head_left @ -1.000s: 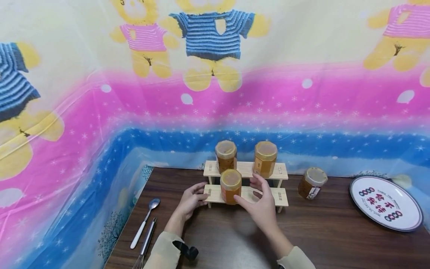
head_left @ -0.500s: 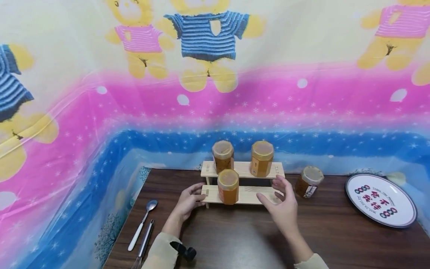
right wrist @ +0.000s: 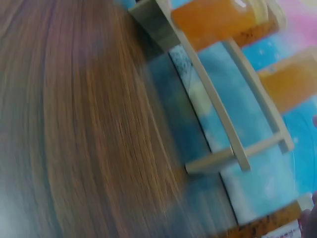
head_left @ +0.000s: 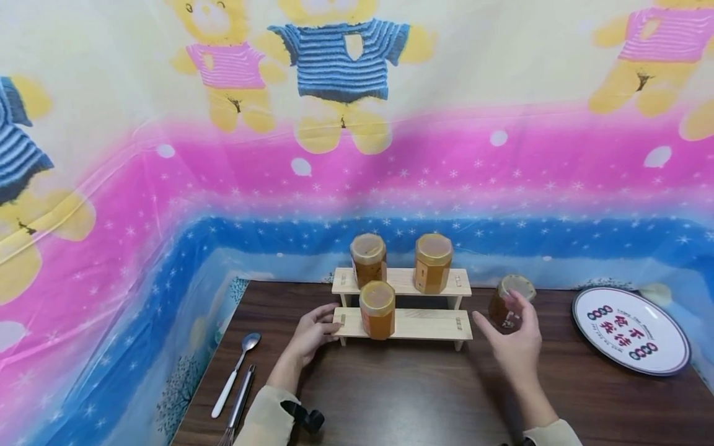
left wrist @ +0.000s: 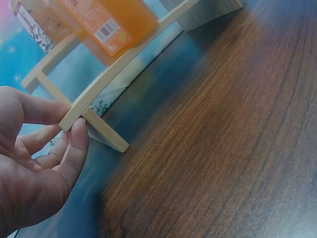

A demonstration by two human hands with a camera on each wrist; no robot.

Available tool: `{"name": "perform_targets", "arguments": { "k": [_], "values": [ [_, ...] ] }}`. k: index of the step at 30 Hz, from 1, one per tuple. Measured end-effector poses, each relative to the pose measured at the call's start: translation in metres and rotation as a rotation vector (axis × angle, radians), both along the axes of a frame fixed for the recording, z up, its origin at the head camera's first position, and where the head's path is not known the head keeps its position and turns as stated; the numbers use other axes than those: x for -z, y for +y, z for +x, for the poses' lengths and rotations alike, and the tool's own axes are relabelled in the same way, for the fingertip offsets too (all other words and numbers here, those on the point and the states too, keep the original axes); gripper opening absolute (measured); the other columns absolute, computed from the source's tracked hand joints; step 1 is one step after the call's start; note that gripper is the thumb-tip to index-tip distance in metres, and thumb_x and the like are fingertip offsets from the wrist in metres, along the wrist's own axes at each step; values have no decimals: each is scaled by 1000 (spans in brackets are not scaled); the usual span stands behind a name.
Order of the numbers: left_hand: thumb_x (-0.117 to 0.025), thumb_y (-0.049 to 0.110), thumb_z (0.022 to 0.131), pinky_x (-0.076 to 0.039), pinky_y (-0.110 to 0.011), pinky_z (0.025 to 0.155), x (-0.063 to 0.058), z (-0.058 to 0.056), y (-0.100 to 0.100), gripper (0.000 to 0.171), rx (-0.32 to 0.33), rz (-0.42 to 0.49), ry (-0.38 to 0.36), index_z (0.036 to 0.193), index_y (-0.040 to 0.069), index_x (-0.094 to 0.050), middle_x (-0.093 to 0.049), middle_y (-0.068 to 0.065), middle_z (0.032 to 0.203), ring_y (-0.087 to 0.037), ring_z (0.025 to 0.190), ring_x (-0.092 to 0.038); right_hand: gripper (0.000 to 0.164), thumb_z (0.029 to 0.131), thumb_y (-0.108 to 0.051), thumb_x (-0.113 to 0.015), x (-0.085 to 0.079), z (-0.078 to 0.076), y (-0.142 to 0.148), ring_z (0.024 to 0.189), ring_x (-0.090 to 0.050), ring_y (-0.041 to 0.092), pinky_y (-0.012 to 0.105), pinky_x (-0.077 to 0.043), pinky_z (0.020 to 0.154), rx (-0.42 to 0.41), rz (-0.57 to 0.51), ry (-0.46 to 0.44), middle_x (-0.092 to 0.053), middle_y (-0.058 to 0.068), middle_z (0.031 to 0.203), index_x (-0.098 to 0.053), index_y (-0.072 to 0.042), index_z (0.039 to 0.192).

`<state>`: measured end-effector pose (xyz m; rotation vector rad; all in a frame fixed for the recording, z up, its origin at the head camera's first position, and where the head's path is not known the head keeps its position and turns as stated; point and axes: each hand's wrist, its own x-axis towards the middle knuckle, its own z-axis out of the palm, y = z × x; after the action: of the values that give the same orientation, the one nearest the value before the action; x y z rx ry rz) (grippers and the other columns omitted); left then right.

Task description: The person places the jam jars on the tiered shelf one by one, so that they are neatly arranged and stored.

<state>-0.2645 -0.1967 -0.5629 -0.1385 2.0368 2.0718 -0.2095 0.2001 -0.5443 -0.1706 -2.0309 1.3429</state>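
A two-tier wooden shelf stands at the table's back. My left hand pinches the left end of its lower tier, thumb below and index finger above in the left wrist view. An amber jar is on the lower tier, left of middle. The upper tier carries a brown jar and another amber jar. Right of the shelf, a dark brown jar sits on the table. My right hand is spread in front of that jar, partly covering it; whether it touches is unclear.
A white plate with red lettering lies at the far right. On the left are a white-handled spoon and a whisk. Behind the dark wood table hangs a printed bear cloth.
My right hand has moved right, from beside the front amber jar, past the shelf's right end, to the dark brown jar. The left hand stays on the shelf's end.
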Motion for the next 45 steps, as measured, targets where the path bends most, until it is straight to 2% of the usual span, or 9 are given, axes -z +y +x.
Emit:
{"name": "perform_targets", "arguments": {
  "k": [7,13,19,23,28,37,45],
  "values": [
    [-67,-1,94,-56,-31,72,1,1,-1,61,3,4,5,151,-4,-48,-64,-21,121,-20,87,-67,81,71,-8,-96,6,-7,20,113,-55,27,24,-40,89,84,39,55,-60,12,133,-59,-7,143],
    [-67,-1,94,-56,-32,73,0,1,-1,61,8,4,7,151,-3,-47,-63,-21,123,-21,88,-67,83,71,-11,-96,7,-13,32,117,-51,27,20,-40,86,126,30,30,-53,13,135,-59,-9,145],
    [-67,0,95,-56,-33,74,-1,1,-1,61,16,4,11,152,-3,-47,-62,-22,126,-22,90,-67,92,75,-17,-95,10,-19,41,125,-48,25,29,-41,88,140,29,-54,-48,13,142,-48,-14,153],
    [-68,1,95,-57,-34,75,-1,1,-1,61,20,7,11,153,-2,-47,-62,-22,126,-22,91,-67,101,76,-23,-95,11,-25,45,132,-45,31,42,-44,97,127,-9,-121,-45,15,148,-38,-17,159],
    [-68,0,94,-57,-33,74,0,1,-1,61,15,9,7,152,-2,-47,-62,-22,125,-21,90,-67,105,77,-21,-94,17,-34,51,135,-46,34,56,-44,107,77,-78,-165,-41,17,150,-32,-14,161],
    [-68,0,94,-56,-32,74,0,1,-1,61,13,8,9,152,-3,-48,-62,-22,125,-21,90,-67,107,79,-18,-93,27,-43,54,134,-50,32,49,-45,108,44,-126,-217,-44,15,153,-27,-13,163],
    [-67,1,96,-57,-33,74,-2,2,-1,60,16,5,14,152,-2,-47,-62,-21,125,-21,91,-66,105,81,-24,-92,32,-47,56,130,-53,32,44,-47,102,60,-89,-258,-47,15,153,-28,-14,163]
  ]
}}
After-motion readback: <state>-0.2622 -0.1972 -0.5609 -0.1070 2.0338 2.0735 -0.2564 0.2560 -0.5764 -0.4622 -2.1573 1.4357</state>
